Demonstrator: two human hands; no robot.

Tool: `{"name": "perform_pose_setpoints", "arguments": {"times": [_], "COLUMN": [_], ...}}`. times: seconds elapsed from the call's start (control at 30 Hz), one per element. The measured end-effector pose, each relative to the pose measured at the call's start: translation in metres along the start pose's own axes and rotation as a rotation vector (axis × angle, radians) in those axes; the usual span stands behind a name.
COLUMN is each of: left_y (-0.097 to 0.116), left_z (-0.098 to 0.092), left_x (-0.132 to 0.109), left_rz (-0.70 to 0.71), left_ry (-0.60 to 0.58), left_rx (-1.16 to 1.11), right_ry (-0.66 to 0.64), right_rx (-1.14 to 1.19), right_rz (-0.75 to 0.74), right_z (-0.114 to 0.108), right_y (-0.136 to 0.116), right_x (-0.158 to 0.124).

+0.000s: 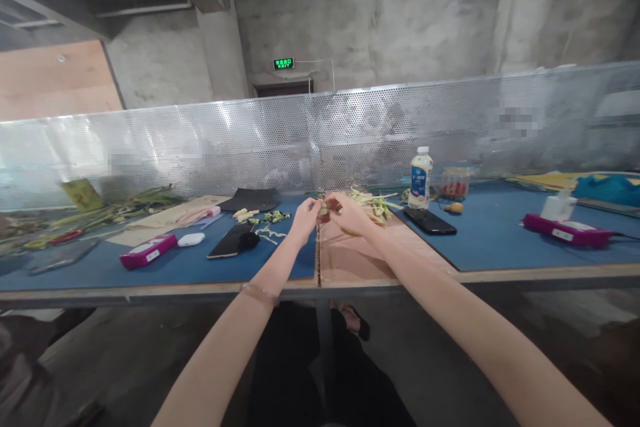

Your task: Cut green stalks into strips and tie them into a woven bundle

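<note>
At the frame's centre, my left hand (pixel 304 215) and right hand (pixel 350 212) pinch a small green piece (pixel 324 209) between their fingertips, above the table (pixel 490 240).

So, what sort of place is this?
Probably a makeshift workshop in an unfinished building: bare grey concrete walls, a long blue-topped workbench with a perforated metal screen, and cut green plant stalks strewn on it.
</note>
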State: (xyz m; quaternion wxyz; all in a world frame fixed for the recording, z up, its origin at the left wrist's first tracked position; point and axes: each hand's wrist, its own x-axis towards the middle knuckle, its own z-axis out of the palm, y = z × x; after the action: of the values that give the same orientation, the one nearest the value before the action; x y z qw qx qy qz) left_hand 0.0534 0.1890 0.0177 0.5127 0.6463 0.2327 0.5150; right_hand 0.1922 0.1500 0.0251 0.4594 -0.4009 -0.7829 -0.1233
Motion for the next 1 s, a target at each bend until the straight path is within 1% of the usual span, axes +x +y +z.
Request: {"name": "perform_pose_setpoints", "arguments": {"times": [0.23,0.37,0.47,0.57,0.7,0.77,0.87,1.0], "left_y": [-0.002,-0.001,0.000,0.002,0.003,0.004,0.005,0.007], "left_z": [-0.003,-0.004,-0.004,-0.005,-0.005,-0.006,-0.007,-0.007], "left_x": [0.001,0.001,0.000,0.000,0.000,0.000,0.000,-0.001], "left_rz": [-0.007,-0.018,-0.025,-0.023,0.013,0.050,0.125,0.231], "left_ry": [0.046,0.051,0.053,0.046,0.054,0.072,0.100,0.119], "left_rx": [0.031,0.048,0.062,0.084,0.148,0.199,0.282,0.379], "right_ry": [-0.044,-0.078,-0.098,-0.055,0.058,0.083,0.071,-0.001], "right_rx": [-0.058,-0.074,-0.071,-0.051,0.006,0.049,0.134,0.255], "right_rz": [-0.162,-0.196,-0.191,-0.123,0.050,0.127,0.209,0.261], "right_z": [0.002,0.001,0.001,0.000,-0.004,-0.007,-0.010,-0.013], "right_y": [0.004,0.005,0.005,0.004,0.000,-0.003,-0.008,-0.016], "right_x": [0.000,0.001,0.001,0.002,0.003,0.003,0.004,0.004]}}
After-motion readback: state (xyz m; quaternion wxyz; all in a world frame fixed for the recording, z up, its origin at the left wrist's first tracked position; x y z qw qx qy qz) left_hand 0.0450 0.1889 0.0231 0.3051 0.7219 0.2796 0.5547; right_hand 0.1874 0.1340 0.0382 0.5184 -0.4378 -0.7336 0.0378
